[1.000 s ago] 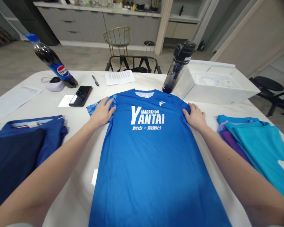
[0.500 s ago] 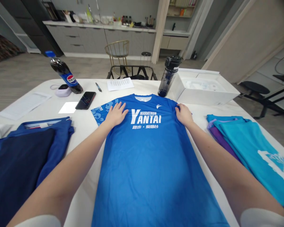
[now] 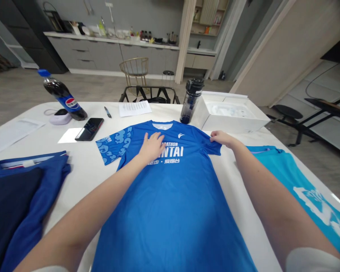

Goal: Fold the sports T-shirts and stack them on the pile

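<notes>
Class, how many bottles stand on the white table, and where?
2: the cola bottle at the back left, and the dark water bottle just left of the white box. The box could hide more.

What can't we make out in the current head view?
All in the head view:
Blue shirt: hem cut off by the bottom edge.
Chest print: left part covered by the left hand.
Printed sheet: text too small to read.
Dark clothes pile: cut off by the left edge.
</notes>
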`<state>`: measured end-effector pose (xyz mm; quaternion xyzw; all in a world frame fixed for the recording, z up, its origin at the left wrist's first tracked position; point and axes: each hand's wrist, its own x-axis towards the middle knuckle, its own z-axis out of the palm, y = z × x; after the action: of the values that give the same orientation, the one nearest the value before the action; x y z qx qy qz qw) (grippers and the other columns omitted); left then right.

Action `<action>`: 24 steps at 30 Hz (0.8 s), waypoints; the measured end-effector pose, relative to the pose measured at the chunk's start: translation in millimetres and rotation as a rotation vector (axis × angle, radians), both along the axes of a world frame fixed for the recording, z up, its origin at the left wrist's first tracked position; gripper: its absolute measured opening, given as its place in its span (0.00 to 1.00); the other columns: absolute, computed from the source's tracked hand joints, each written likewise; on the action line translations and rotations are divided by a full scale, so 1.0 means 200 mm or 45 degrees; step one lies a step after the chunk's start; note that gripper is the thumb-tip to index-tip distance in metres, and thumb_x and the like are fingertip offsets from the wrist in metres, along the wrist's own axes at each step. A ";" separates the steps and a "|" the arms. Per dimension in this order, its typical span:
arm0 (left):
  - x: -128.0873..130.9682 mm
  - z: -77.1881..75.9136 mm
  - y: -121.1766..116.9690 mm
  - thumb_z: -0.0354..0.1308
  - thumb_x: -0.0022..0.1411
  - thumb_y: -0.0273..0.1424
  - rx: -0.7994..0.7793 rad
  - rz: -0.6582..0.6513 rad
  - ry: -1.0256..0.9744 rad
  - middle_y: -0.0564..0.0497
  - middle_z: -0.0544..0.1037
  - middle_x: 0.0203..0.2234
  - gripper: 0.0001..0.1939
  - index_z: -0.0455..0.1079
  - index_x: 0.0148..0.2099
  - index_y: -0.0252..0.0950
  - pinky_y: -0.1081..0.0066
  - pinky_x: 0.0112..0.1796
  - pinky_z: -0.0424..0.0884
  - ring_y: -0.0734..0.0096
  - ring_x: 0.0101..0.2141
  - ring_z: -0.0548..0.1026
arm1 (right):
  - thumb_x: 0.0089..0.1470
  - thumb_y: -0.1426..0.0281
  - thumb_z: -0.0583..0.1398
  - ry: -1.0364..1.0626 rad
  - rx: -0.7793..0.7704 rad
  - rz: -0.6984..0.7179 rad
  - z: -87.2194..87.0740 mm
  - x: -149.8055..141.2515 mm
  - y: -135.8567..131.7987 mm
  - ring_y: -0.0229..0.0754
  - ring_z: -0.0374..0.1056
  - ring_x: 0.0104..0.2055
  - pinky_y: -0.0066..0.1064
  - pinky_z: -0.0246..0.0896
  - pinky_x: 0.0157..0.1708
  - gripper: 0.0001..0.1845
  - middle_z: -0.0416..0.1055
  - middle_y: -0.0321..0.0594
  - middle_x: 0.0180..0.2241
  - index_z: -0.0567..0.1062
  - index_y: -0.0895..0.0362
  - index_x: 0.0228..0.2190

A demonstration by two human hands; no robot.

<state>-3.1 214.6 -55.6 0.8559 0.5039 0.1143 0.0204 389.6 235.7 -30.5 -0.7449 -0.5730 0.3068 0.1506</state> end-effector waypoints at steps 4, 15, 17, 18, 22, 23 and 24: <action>0.46 0.02 0.02 0.44 0.75 0.41 -0.148 -0.317 -0.086 0.41 0.63 0.68 0.27 0.60 0.70 0.36 0.50 0.67 0.53 0.58 0.67 0.61 | 0.56 0.55 0.65 0.376 -0.109 -0.221 0.02 -0.01 0.01 0.33 0.57 0.21 0.24 0.46 0.18 0.19 0.69 0.38 0.26 0.72 0.58 0.38; 0.88 -0.17 -0.03 0.37 0.75 0.47 -0.127 -0.367 -0.095 0.44 0.54 0.72 0.32 0.58 0.72 0.38 0.44 0.69 0.44 0.54 0.72 0.50 | 0.53 0.58 0.67 -0.241 -0.019 0.268 -0.07 -0.03 -0.06 0.36 0.63 0.25 0.26 0.55 0.25 0.16 0.70 0.35 0.21 0.77 0.58 0.25; 0.88 -0.18 -0.03 0.36 0.75 0.48 -0.132 -0.370 -0.092 0.45 0.54 0.72 0.32 0.58 0.72 0.40 0.44 0.69 0.43 0.55 0.72 0.50 | 0.53 0.58 0.67 -0.299 -0.005 0.315 -0.08 -0.03 -0.06 0.37 0.64 0.26 0.26 0.55 0.26 0.16 0.71 0.35 0.21 0.76 0.57 0.23; 0.87 -0.18 -0.03 0.36 0.75 0.48 -0.136 -0.369 -0.093 0.46 0.54 0.72 0.32 0.58 0.72 0.41 0.45 0.69 0.42 0.55 0.72 0.49 | 0.54 0.58 0.66 -0.290 0.001 0.301 -0.08 -0.02 -0.06 0.37 0.65 0.26 0.26 0.55 0.27 0.16 0.71 0.35 0.21 0.76 0.57 0.24; 0.87 -0.16 -0.04 0.36 0.74 0.49 -0.145 -0.362 -0.096 0.47 0.53 0.73 0.33 0.54 0.74 0.43 0.45 0.69 0.43 0.56 0.72 0.49 | 0.57 0.58 0.63 -0.293 0.100 -0.003 -0.07 0.06 -0.02 0.39 0.68 0.29 0.28 0.58 0.29 0.16 0.75 0.39 0.26 0.78 0.58 0.28; 0.87 -0.16 -0.04 0.36 0.74 0.49 -0.148 -0.361 -0.093 0.47 0.53 0.73 0.33 0.54 0.74 0.43 0.45 0.69 0.43 0.56 0.72 0.49 | 0.58 0.59 0.63 -0.313 0.126 -0.082 -0.07 0.09 0.00 0.40 0.69 0.31 0.28 0.59 0.30 0.15 0.76 0.41 0.28 0.78 0.58 0.29; 0.87 -0.16 -0.04 0.36 0.74 0.49 -0.148 -0.362 -0.090 0.46 0.53 0.73 0.33 0.54 0.74 0.42 0.45 0.69 0.43 0.56 0.72 0.49 | 0.58 0.60 0.63 -0.334 0.136 -0.149 -0.07 0.11 0.02 0.41 0.70 0.33 0.28 0.60 0.33 0.13 0.77 0.42 0.30 0.78 0.58 0.31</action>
<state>170.9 206.5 -86.8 0.9115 0.3822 0.1110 0.1037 412.5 239.9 -43.8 -0.8017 -0.5587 0.1667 0.1315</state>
